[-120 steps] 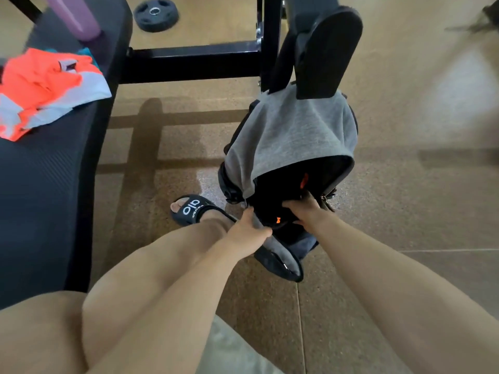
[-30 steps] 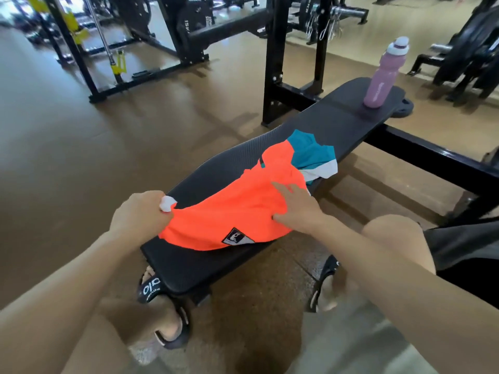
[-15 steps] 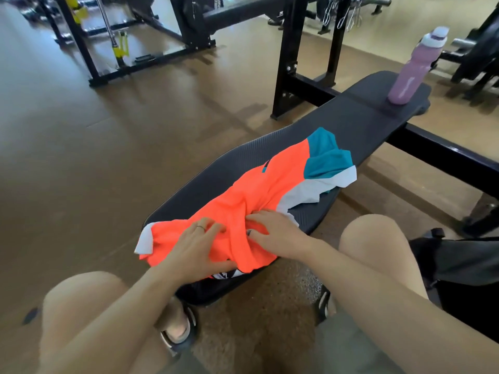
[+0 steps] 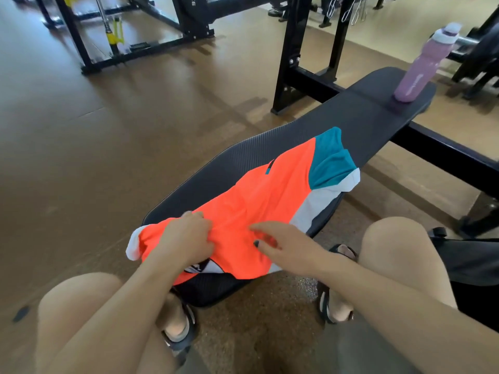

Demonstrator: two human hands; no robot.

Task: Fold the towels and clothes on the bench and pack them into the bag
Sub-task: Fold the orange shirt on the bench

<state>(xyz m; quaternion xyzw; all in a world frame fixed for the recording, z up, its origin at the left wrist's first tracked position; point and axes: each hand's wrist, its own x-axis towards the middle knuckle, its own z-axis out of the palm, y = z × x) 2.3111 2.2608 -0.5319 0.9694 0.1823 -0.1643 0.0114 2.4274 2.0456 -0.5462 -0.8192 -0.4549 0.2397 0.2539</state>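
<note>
Shirt (image 4: 259, 209) lay rumpled along the bench (image 4: 364, 114), its near end overhanging. It was bunched under the left hand (image 4: 186, 238), fingers apparently curled into the cloth; the right hand (image 4: 286, 249) rested on it, fingers loosely spread. Flattening before folding was judged best, sleeves first. The bag (image 4: 475, 263) stood at right.

Both forearms reach forward between bare knees. Left hand (image 4: 186, 238) — fingers curled, bunching fabric under the palm. Right hand (image 4: 291, 249) — palm down, fingers extended and loosely spread.
</note>
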